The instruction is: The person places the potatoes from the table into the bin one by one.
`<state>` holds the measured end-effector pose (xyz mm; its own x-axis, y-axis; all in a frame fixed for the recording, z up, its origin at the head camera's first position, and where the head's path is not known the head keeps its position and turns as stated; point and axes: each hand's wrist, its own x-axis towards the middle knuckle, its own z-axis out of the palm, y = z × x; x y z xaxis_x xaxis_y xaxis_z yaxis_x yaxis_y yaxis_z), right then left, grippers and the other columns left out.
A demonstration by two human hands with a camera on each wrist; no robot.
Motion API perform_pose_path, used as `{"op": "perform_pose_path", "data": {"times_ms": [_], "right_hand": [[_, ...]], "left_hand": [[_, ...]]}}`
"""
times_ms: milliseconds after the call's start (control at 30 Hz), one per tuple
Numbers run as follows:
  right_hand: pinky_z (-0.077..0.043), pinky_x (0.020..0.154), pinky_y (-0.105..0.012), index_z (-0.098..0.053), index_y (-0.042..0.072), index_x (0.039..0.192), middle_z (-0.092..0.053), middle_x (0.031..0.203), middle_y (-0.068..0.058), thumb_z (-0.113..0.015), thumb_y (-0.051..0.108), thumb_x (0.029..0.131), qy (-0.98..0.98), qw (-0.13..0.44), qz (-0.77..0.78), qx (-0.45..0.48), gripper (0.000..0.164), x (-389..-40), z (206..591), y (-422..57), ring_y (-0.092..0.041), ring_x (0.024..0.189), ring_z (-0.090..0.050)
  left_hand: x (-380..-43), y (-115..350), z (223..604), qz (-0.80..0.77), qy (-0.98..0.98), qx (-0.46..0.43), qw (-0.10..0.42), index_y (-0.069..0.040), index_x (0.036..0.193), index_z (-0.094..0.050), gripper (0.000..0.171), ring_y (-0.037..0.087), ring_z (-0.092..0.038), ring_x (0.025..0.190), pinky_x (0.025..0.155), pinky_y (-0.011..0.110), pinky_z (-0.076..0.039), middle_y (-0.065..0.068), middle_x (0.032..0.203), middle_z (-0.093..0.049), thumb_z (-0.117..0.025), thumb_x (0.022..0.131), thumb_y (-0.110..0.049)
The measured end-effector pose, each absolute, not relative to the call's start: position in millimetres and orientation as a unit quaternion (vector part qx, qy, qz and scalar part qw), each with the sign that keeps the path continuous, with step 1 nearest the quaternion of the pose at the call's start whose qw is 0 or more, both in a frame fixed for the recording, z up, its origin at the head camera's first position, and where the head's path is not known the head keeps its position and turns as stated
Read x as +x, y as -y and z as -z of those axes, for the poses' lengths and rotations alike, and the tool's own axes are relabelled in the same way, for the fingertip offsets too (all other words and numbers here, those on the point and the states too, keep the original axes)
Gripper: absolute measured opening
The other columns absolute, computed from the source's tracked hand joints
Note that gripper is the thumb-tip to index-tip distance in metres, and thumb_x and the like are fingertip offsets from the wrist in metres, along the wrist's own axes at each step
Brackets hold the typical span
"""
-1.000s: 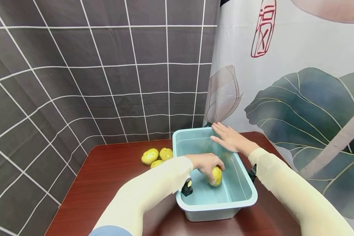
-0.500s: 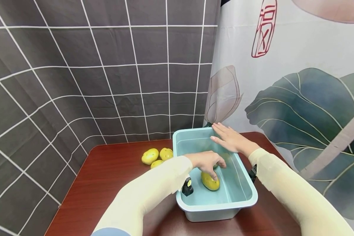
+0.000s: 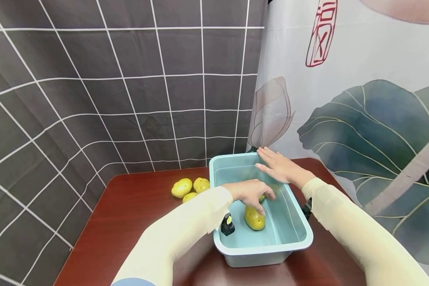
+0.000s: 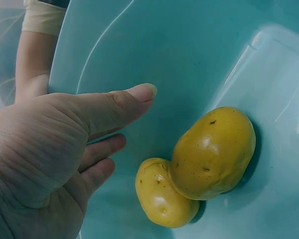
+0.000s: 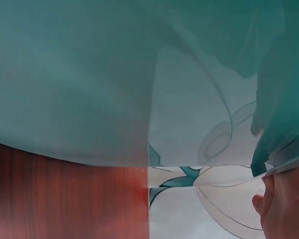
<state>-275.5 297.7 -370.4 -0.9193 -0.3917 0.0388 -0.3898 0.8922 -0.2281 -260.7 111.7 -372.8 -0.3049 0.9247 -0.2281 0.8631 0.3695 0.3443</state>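
Inside a pale blue plastic tub (image 3: 261, 251), my left hand (image 3: 248, 191) hovers over two yellow potatoes with its fingers loosely bent and nothing held. The left wrist view shows the larger potato (image 4: 214, 152) leaning against the smaller potato (image 4: 162, 194) on the tub floor, both apart from the thumb and fingers. At the tub's far right corner my right hand (image 3: 280, 165) rests on the rim with its fingers stretched out. In the right wrist view, part of that right hand (image 5: 289, 206) shows beneath the rim, and the tub wall fills most of the picture.
Left of the tub, several more potatoes (image 3: 181, 188) lie on the reddish-brown wooden table (image 3: 136, 222), one partly behind my left sleeve. A dark grey checked curtain (image 3: 178, 95) and a white lotus-print curtain (image 3: 282, 51) hang behind the table.
My left hand has let go of the potato, which now lies in the tub beside another one. The hand has risen slightly and its fingers have spread. My right hand stays on the rim.
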Motion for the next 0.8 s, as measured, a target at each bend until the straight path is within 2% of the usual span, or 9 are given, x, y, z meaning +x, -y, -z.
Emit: {"op": "perform_pose_path", "data": {"times_ms": [333,800], "right_hand": [[-0.007,0.112,-0.059,-0.012,0.010,0.155,-0.011,0.160,-0.012,-0.029,0.059,0.099,-0.972,0.011,0.116,-0.204,0.076,-277,370,-298,-0.034,0.146,-0.004],[-0.007,0.112,-0.060,-0.014,0.008,0.154,-0.012,0.159,-0.014,-0.029,0.058,0.099,-0.973,0.009,0.112,-0.203,0.076,-278,370,-297,-0.035,0.146,-0.005]], "left_hand": [[-257,-106,359,-0.071,-0.799,0.555,0.221,-0.015,0.134,-0.057,0.062,0.003,-0.052,0.119,0.101,0.017,-0.037,-0.008,0.129,-0.059,-0.080,0.079,-0.032],[-241,-72,328,-0.094,-0.792,0.568,0.202,-0.015,0.134,-0.057,0.061,0.006,-0.055,0.116,0.096,0.018,-0.041,-0.007,0.127,-0.060,-0.079,0.080,-0.033]]}}
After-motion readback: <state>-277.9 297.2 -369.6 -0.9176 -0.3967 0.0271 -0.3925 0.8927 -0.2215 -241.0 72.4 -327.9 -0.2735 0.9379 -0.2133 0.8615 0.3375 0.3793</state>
